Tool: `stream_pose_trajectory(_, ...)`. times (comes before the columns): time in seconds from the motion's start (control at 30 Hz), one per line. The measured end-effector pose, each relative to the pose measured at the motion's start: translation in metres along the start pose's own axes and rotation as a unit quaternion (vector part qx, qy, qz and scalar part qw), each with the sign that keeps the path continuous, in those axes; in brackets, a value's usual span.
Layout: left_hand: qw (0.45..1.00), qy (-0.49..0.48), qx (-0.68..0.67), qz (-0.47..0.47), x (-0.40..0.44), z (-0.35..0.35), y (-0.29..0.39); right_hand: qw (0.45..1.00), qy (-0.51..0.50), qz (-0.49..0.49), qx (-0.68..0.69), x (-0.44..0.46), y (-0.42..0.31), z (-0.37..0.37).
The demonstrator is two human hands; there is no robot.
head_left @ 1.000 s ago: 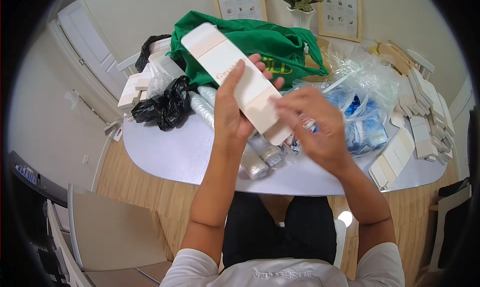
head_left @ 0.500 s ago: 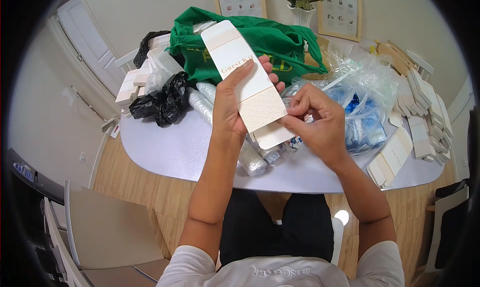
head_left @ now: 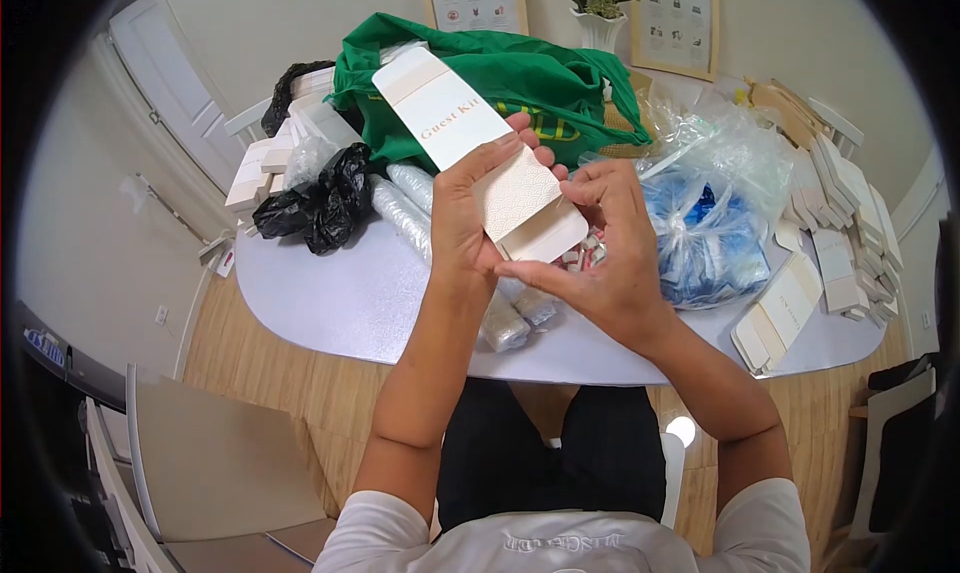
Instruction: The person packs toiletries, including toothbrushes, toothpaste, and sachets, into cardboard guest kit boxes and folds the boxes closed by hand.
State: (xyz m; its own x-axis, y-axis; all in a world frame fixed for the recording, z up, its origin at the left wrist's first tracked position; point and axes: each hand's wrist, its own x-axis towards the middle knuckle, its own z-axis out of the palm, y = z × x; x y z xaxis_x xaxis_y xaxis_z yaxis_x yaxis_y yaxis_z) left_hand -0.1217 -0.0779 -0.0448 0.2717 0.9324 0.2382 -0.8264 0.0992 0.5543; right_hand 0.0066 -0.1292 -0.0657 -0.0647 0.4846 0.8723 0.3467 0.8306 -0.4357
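In the head view, a flat white cardboard box (head_left: pixel 462 123) printed "Guest Kit" lies slanted in my left hand (head_left: pixel 462 218). That hand's thumb is across the front, and its fingers wrap behind the right edge. At the near end, below a cream textured band, an end flap (head_left: pixel 548 231) stands out and a narrow gap shows at the opening. My right hand (head_left: pixel 622 273) spans this end, thumb at the lower left corner and forefinger at the right edge, pinching across the width. Its other fingers are partly hidden.
A green bag (head_left: pixel 480 63) lies behind the box. Bubble-wrap rolls (head_left: pixel 403 210) and a black plastic bag (head_left: pixel 325 198) are to the left. Rightward are a clear bag of blue items (head_left: pixel 705 238), a single Guest Kit box (head_left: pixel 778 313) and stacked boxes (head_left: pixel 850 223).
The box has tilted and shifted slightly left and down. My right hand has gone from pinching the flap's right side to spanning the box end, thumb at the opposite corner.
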Motion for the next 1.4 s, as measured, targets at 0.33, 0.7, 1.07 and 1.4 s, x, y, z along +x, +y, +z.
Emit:
stream_pose_trajectory(0.33, 0.997, 0.030, 0.046, 0.062, -0.010, 0.013, -0.009, 0.996, 0.033, 0.053, 0.058, -0.003, 0.011, 0.003)
stream_pose_trajectory(0.7, 0.959, 0.127, 0.108, 0.228, -0.022, 0.022, -0.019, 0.845, 0.046, 0.302, 0.439, 0.006, -0.018, 0.005)
stream_pose_trajectory(1.07, 0.956, 0.107, 0.137, 0.236, -0.027, 0.029, -0.027, 0.774, 0.073, 0.353, 0.520, -0.004, -0.009, 0.008)
stream_pose_trajectory(1.4, 0.960, 0.102, 0.142, 0.219, -0.028, 0.030, -0.026, 0.800, 0.071, 0.326, 0.499, -0.004, -0.013, 0.008)
